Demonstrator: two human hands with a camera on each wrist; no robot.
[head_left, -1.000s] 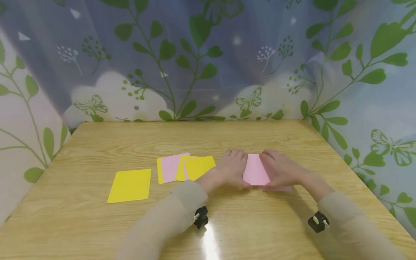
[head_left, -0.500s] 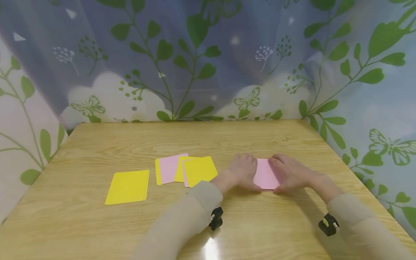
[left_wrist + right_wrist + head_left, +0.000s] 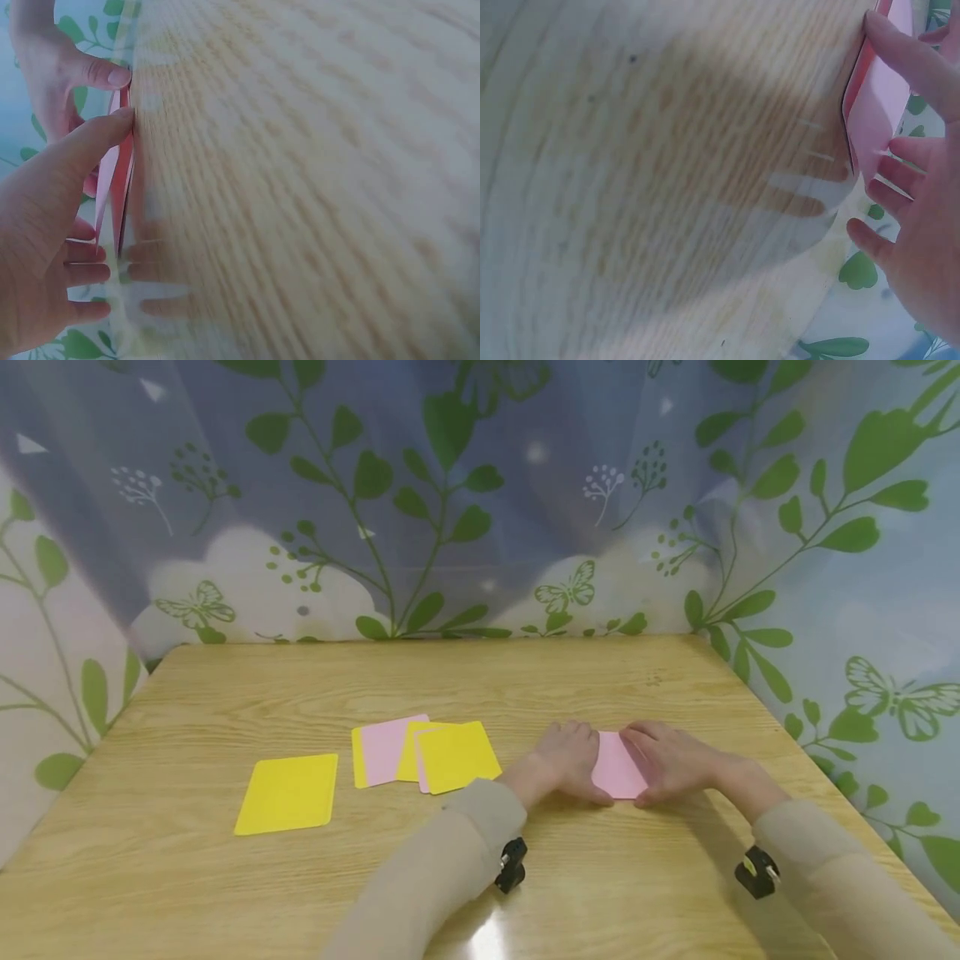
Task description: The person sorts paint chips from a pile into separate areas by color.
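Note:
Two pink cards [image 3: 619,765], one over the other with a narrow gap between them, lie between my hands at the right of the table. My left hand [image 3: 570,760] holds their left side, thumb at the near edge and fingers spread toward the far end. Opposite it, my right hand [image 3: 667,760] grips the right side the same way. In the left wrist view the pink cards [image 3: 120,161] bow apart in the middle, with both thumbs at the near edge. The right wrist view has my right hand [image 3: 922,150] along the bent pink card [image 3: 877,109], its little finger off the card.
Left of my hands lies an overlapping row of yellow cards [image 3: 461,758] and pink cards [image 3: 384,750]. Further left is a squared yellow pile [image 3: 288,795]. All rest on the wooden table [image 3: 420,885], with a leaf-patterned curtain [image 3: 450,485] behind it.
Both hands have moved right and slightly nearer with the pink cards. A lower pink card that stuck out at the right near edge a second ago now lines up under the upper one.

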